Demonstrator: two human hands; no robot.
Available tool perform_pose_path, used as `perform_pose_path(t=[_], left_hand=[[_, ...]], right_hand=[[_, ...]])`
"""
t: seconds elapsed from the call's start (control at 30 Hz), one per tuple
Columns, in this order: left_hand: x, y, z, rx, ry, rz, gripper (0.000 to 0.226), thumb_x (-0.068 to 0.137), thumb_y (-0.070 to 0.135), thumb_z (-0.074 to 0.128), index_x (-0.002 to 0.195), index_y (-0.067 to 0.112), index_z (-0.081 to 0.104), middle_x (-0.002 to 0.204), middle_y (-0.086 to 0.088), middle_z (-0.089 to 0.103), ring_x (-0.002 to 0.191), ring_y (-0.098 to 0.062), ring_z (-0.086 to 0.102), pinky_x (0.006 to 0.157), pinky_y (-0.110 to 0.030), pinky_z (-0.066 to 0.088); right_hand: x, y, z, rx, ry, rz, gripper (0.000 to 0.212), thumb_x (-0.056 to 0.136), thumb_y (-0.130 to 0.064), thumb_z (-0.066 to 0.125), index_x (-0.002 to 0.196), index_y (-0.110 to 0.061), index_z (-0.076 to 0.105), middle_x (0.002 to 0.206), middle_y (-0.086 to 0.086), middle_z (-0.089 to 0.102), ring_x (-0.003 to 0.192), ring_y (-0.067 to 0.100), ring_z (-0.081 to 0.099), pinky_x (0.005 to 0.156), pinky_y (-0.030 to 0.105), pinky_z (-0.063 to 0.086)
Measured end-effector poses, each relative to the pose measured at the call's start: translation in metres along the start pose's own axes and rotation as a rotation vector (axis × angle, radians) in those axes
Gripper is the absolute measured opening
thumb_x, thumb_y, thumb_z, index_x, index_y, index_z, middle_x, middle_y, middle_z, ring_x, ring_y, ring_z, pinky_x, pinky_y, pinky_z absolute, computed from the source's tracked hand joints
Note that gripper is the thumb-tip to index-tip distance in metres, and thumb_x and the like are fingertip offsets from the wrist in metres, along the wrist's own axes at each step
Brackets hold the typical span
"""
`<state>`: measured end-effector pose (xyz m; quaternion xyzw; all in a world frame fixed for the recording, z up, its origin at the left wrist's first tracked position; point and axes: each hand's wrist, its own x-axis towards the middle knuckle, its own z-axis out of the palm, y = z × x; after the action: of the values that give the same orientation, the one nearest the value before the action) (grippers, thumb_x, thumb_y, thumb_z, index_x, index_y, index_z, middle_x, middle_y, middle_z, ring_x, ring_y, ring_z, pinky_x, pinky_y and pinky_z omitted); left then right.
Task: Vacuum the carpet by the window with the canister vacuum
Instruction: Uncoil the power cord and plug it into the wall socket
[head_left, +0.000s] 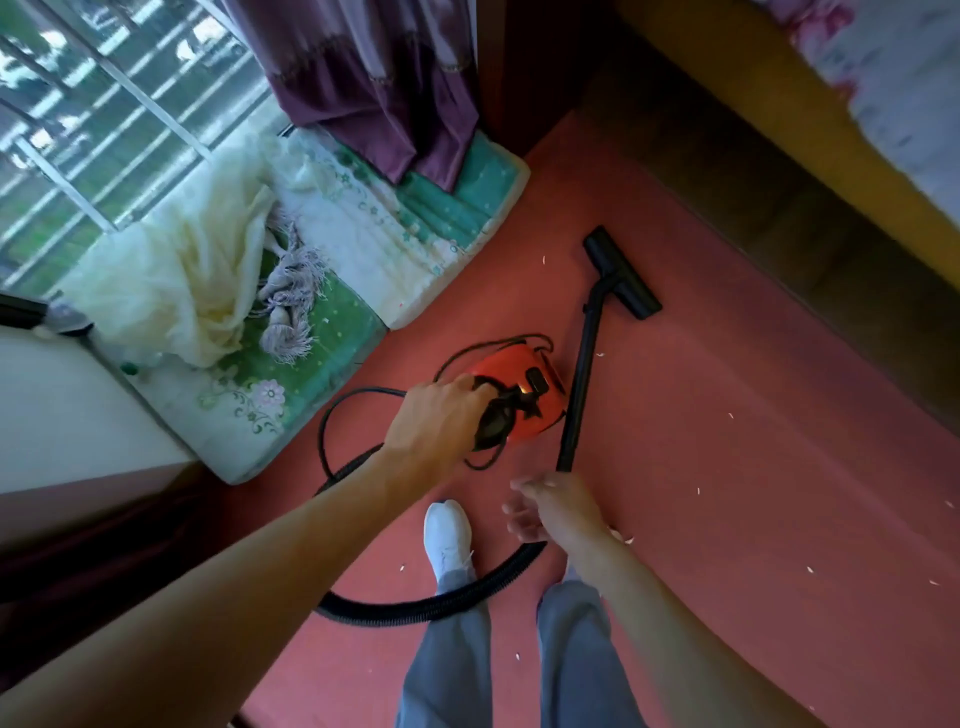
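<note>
The left hand (436, 421) curls its fingers (467, 388) round the handle (497, 418) atop the red canister vacuum (511, 370), while the right hand (556, 506) has its blurred fingers (519, 522) wrapped round the wand (582, 374) at its upper end.

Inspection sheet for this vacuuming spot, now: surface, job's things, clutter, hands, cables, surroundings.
Surface: red carpet, white scraps scattered.
Job's things: canister vacuum on the carpet; wand slants to floor head.
Clutter: cream cloth and tassels on green mat.
Hands: left hand grips the vacuum's handle; right hand at wand's upper end, grip blurred.
Cables: black hose loops past the feet; thin cord beside canister.
Surroundings: window, purple curtain, wooden bed frame.
</note>
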<state>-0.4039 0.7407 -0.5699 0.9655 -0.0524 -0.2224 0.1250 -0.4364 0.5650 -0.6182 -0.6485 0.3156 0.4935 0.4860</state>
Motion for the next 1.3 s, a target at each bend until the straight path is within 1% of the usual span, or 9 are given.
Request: perform_pose_path(t=[0.13,0.23,0.33,0.53,0.73,0.9,0.97,1.2,1.3], left_hand=[[-0.045,0.003,-0.045,-0.375,0.105,0.076,0.027,0.074,0.005,0.051,0.087,0.013,0.073,0.076,-0.003,0.071,0.068,-0.031,0.065,0.062,-0.039,0.049],[-0.072,0.011,-0.086,-0.496,0.044,0.002,0.033,0.072,0.012,0.050,0.092,0.016,0.075,0.075,-0.001,0.070,0.070,-0.028,0.064,0.063,-0.042,0.051],[-0.092,0.023,-0.126,-0.533,0.008,-0.028,0.032,0.079,0.004,0.059,0.098,0.021,0.078,0.076,0.004,0.070,0.072,-0.023,0.064,0.067,-0.038,0.050],[-0.109,0.048,-0.190,-0.585,-0.143,-0.033,0.027,0.085,0.000,0.065,0.098,0.018,0.081,0.080,0.000,0.077,0.068,-0.005,0.065,0.068,-0.026,0.051],[-0.119,0.081,-0.238,-0.718,-0.200,-0.133,0.018,0.091,0.020,0.071,0.100,0.007,0.079,0.070,0.002,0.074,0.070,-0.011,0.068,0.081,-0.027,0.054],[-0.135,0.107,-0.252,-1.080,-0.106,-0.345,0.038,0.097,0.024,0.063,0.102,-0.013,0.066,0.052,0.004,0.053,0.047,-0.014,0.047,0.050,-0.020,0.046],[-0.144,0.112,-0.258,-1.121,-0.018,-0.453,0.030,0.099,0.024,0.058,0.096,-0.005,0.065,0.051,0.003,0.050,0.046,-0.014,0.039,0.040,-0.017,0.036],[-0.189,0.121,-0.270,-0.466,-0.102,-0.302,0.038,0.099,0.023,0.058,0.075,-0.003,0.069,0.051,0.002,0.058,0.033,-0.001,0.045,0.041,-0.010,0.033],[-0.208,0.123,-0.268,-0.538,-0.122,-0.276,0.032,0.099,0.031,0.057,0.080,0.013,0.074,0.060,-0.002,0.071,0.042,-0.006,0.052,0.044,-0.011,0.039]], right_hand=[[-0.060,-0.024,-0.002,0.431,-0.033,0.030,0.019,0.100,-0.020,0.053,0.101,-0.003,0.062,0.077,0.012,0.071,0.057,0.024,0.067,0.051,0.029,0.055],[-0.101,-0.041,-0.010,0.903,-0.165,0.077,0.043,0.103,-0.044,0.041,0.104,-0.004,0.056,0.095,0.020,0.072,0.078,0.031,0.073,0.072,0.040,0.058],[-0.135,-0.053,-0.012,1.065,-0.278,0.141,0.041,0.100,-0.044,0.048,0.105,-0.004,0.048,0.108,0.027,0.066,0.089,0.037,0.071,0.083,0.045,0.058],[-0.197,-0.087,-0.023,1.254,-0.345,0.168,0.029,0.100,-0.024,0.050,0.104,0.004,0.058,0.080,0.020,0.068,0.069,0.029,0.068,0.062,0.033,0.060],[-0.246,-0.108,-0.069,1.246,-0.255,0.120,0.027,0.102,-0.014,0.046,0.092,0.006,0.061,0.071,0.020,0.070,0.062,0.028,0.071,0.041,0.021,0.052],[-0.278,-0.099,-0.100,1.103,-0.235,0.109,0.021,0.102,-0.006,0.047,0.093,0.008,0.060,0.063,0.015,0.071,0.051,0.019,0.071,0.040,0.017,0.051],[-0.284,-0.096,-0.103,0.972,-0.240,0.061,0.019,0.101,-0.004,0.047,0.094,0.008,0.060,0.066,0.015,0.072,0.055,0.020,0.072,0.044,0.019,0.054],[-0.298,-0.086,-0.061,0.761,-0.438,0.041,0.025,0.101,-0.010,0.051,0.113,0.012,0.050,0.121,0.028,0.055,0.097,0.036,0.066,0.056,0.032,0.062],[-0.300,-0.084,-0.040,0.790,-0.523,0.106,0.049,0.100,-0.020,0.055,0.135,0.008,0.034,0.133,0.032,0.050,0.080,0.038,0.072,0.054,0.035,0.061]])
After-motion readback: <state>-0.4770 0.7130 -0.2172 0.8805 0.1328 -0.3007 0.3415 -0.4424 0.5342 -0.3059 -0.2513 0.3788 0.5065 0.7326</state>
